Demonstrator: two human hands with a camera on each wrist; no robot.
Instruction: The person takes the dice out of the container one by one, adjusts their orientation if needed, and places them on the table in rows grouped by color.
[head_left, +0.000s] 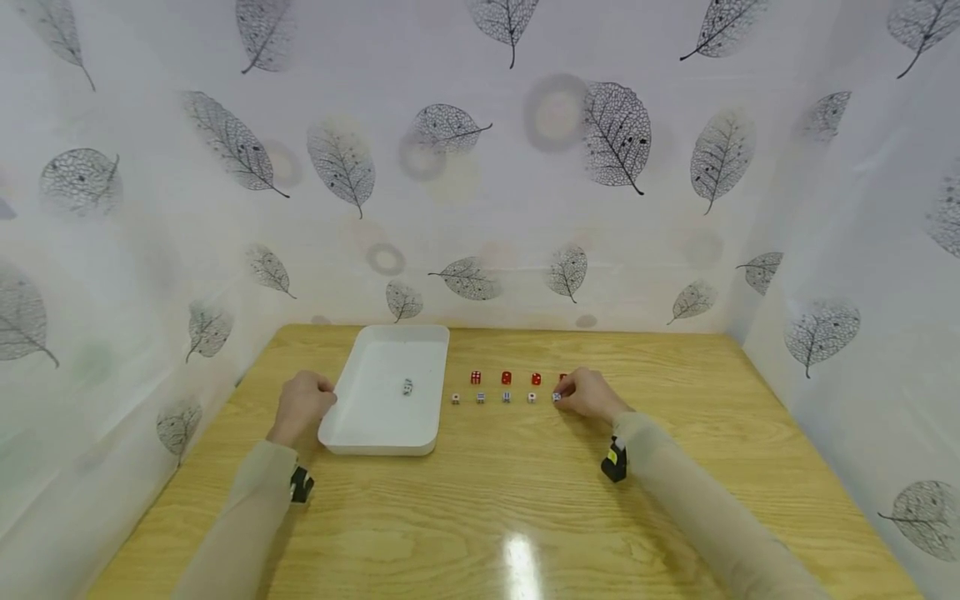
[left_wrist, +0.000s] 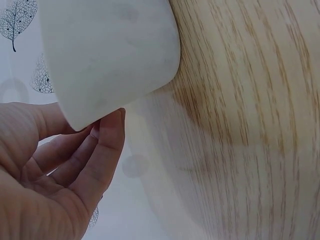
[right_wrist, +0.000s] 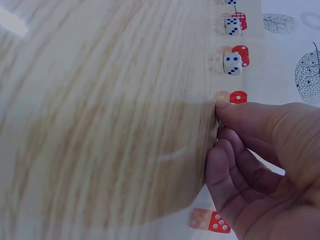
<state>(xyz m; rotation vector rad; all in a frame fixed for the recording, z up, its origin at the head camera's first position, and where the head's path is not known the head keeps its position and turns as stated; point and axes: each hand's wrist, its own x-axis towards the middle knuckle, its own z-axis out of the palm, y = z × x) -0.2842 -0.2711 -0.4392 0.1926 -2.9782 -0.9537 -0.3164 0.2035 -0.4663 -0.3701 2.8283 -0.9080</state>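
On the left, my left hand (head_left: 302, 406) pinches the side edge of a white tray (head_left: 367, 417). Thumb and fingers lie on either side of that edge in the left wrist view. A few white dice (head_left: 407, 387) lie together inside the tray. My right hand (head_left: 590, 395) pinches a white die (head_left: 557, 397) at the right end of a row of white dice (head_left: 506, 397). In the right wrist view, the fingers at the tabletop mostly hide this die. Just behind runs a row of red dice (head_left: 506, 377), the rightmost partly covered by my right hand.
Both rows stand on a wooden table (head_left: 480, 500), to the right of the tray. A pale curtain with leaf prints (head_left: 480, 208) hangs behind the table and along both sides. Each wrist carries a small black device (head_left: 614, 460).
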